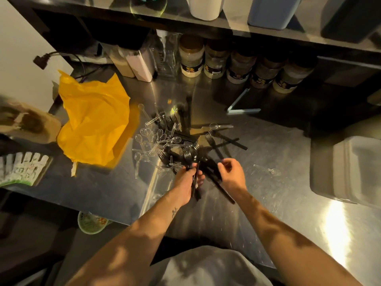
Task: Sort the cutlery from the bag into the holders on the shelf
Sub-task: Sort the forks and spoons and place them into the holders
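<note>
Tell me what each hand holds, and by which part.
The left hand grips a bundle of black forks by the handles, tines away. Whether the right hand holds anything cannot be told.

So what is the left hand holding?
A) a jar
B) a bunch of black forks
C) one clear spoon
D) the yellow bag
B: the left hand has its fingers curled round a bunch of black forks, with their handles sticking out below the palm.
</note>
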`<state>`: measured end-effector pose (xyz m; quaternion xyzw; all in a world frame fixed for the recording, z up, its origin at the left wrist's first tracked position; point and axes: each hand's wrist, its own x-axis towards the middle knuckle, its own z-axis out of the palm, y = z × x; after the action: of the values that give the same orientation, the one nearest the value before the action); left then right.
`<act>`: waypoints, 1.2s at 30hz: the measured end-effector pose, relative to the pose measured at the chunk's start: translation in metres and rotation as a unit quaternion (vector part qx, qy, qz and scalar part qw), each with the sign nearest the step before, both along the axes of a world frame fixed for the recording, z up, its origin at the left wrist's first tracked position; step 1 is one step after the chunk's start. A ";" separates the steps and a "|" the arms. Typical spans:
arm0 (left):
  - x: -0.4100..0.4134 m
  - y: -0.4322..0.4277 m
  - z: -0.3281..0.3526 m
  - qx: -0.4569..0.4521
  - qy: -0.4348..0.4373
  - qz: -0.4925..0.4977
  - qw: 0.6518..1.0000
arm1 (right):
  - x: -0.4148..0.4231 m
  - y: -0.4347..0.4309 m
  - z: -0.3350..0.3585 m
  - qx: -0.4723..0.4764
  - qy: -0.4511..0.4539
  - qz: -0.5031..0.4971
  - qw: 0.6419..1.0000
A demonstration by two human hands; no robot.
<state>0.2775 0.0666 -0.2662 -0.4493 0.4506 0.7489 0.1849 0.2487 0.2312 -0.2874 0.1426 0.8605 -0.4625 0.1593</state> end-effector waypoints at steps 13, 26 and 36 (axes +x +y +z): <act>0.018 -0.039 -0.006 -0.036 0.005 0.001 0.999 | -0.047 -0.015 -0.005 0.258 -0.008 0.247 0.934; 0.014 -0.032 0.007 0.076 0.038 0.060 0.995 | 0.001 -0.034 0.007 -0.044 0.026 0.113 0.992; 0.005 -0.021 0.006 0.035 0.009 0.069 0.997 | 0.027 -0.052 0.010 -0.060 0.035 0.110 0.992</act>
<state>0.2827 0.0452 -0.2601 -0.4661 0.3939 0.7789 0.1447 0.2752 0.1795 -0.2772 0.0214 0.8469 -0.4973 0.1870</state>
